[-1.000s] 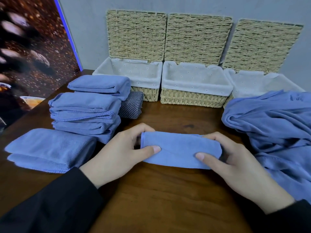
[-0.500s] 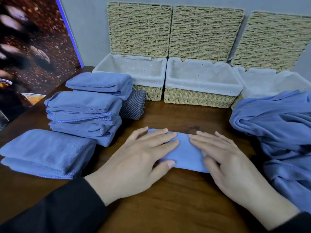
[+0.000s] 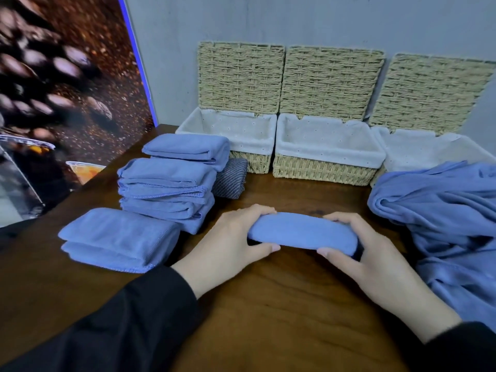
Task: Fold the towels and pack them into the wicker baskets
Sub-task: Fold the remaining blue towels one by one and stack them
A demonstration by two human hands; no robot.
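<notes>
A small folded blue towel (image 3: 302, 230) sits in the middle of the wooden table (image 3: 281, 304), held at both ends. My left hand (image 3: 230, 245) grips its left end, fingers over the top and thumb at the front. Around the right end curls my right hand (image 3: 367, 253) in the same way. Three wicker baskets with white liners and raised lids stand along the wall: left (image 3: 252, 163), middle (image 3: 322, 169), right (image 3: 418, 149). No towels show inside them.
A stack of folded blue towels (image 3: 171, 183) stands at the left, with another folded towel (image 3: 118, 237) in front of it and a grey striped one (image 3: 230, 178) behind. A heap of unfolded blue towels (image 3: 442, 210) fills the right side.
Both hands lay flat pressing on the towel half a second ago; now they grip its two ends, and the towel bulges up between them.
</notes>
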